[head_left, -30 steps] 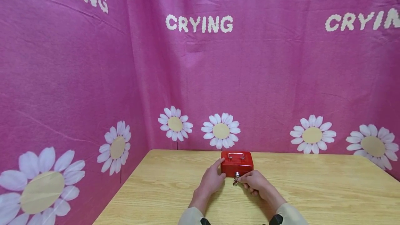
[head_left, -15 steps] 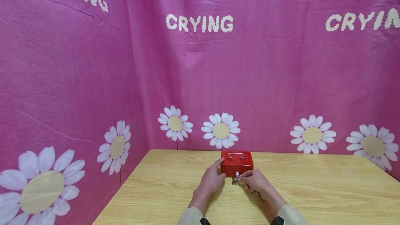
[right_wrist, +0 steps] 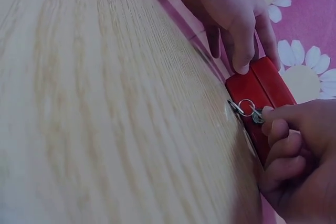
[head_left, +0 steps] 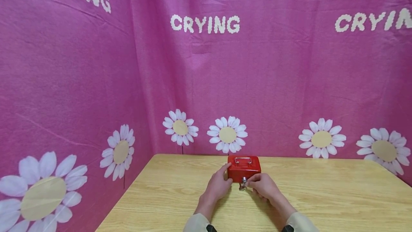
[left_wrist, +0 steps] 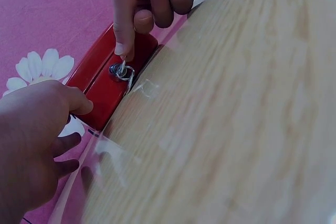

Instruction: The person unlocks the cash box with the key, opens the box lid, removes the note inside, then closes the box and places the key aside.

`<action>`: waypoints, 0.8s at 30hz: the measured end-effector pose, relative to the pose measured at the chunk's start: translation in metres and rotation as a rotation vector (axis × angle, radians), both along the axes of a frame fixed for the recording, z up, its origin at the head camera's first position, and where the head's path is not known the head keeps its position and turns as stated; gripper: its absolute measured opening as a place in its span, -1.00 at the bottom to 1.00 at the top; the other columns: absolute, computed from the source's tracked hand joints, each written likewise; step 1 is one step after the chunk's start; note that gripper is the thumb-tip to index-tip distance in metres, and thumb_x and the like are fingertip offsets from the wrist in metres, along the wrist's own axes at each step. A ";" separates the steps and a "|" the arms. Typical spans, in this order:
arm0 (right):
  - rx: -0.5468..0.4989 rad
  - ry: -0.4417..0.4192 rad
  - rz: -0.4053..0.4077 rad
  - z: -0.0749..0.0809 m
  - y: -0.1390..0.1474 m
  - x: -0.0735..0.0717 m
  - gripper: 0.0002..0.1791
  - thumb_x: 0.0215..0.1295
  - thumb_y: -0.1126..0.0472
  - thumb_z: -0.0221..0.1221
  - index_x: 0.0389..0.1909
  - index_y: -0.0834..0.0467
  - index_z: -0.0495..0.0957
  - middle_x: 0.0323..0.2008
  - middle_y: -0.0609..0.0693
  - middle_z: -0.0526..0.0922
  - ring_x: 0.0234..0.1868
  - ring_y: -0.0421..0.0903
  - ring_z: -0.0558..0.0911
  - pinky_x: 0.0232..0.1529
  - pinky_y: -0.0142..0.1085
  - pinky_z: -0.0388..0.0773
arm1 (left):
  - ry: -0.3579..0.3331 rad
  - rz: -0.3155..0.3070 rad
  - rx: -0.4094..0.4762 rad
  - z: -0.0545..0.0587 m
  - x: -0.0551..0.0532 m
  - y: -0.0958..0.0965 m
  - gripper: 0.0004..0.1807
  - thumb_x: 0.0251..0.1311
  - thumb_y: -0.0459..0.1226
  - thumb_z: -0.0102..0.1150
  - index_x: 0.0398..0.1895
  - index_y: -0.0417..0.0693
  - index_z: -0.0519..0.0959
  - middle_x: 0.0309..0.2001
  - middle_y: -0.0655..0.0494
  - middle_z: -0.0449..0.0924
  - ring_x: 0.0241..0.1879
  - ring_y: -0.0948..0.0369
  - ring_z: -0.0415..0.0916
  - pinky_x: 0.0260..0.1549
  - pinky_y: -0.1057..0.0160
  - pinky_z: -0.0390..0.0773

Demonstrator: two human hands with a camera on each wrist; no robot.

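A small red cash box (head_left: 252,169) with its lid down stands on the wooden table, a wire handle (head_left: 243,159) lying on top. My left hand (head_left: 219,185) holds its left front corner, the thumb on the front face and fingers along the side. At the lock in the front face, thumb and forefinger of my right hand (head_left: 265,186) pinch a key (left_wrist: 123,62). The key's head is mostly hidden by the fingertips. A metal key ring (right_wrist: 245,107) dangles from it, with another key (right_wrist: 233,106) hanging beside the front face.
The pale wooden table (head_left: 322,192) reaches back to a pink cloth (head_left: 264,81) printed with daisies and white letters. More of this cloth hangs along the table's left side. The box stands close to the table's far edge.
My right hand has turned slightly at the lock, its knuckles rising a little, and the hanging keys have shifted a touch to the left. The left hand and the box have stayed put.
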State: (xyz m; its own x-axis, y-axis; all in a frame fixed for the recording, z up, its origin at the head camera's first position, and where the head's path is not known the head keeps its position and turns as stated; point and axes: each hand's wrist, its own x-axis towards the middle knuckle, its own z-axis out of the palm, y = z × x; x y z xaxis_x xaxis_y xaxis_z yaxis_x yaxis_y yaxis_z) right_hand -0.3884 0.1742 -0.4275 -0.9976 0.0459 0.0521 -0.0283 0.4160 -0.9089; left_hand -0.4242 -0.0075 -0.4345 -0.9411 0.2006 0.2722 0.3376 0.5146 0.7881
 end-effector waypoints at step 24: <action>0.286 0.242 -0.121 0.024 0.024 -0.002 -0.76 0.21 0.08 0.33 -0.19 0.13 0.63 -0.51 -0.04 0.53 -0.48 -0.15 0.44 -0.47 -0.32 0.32 | -0.026 -0.059 -0.100 0.010 -0.008 -0.014 -0.28 0.32 -0.23 0.19 0.52 0.03 0.19 0.33 -0.10 0.47 0.29 -0.11 0.44 0.27 -0.19 0.41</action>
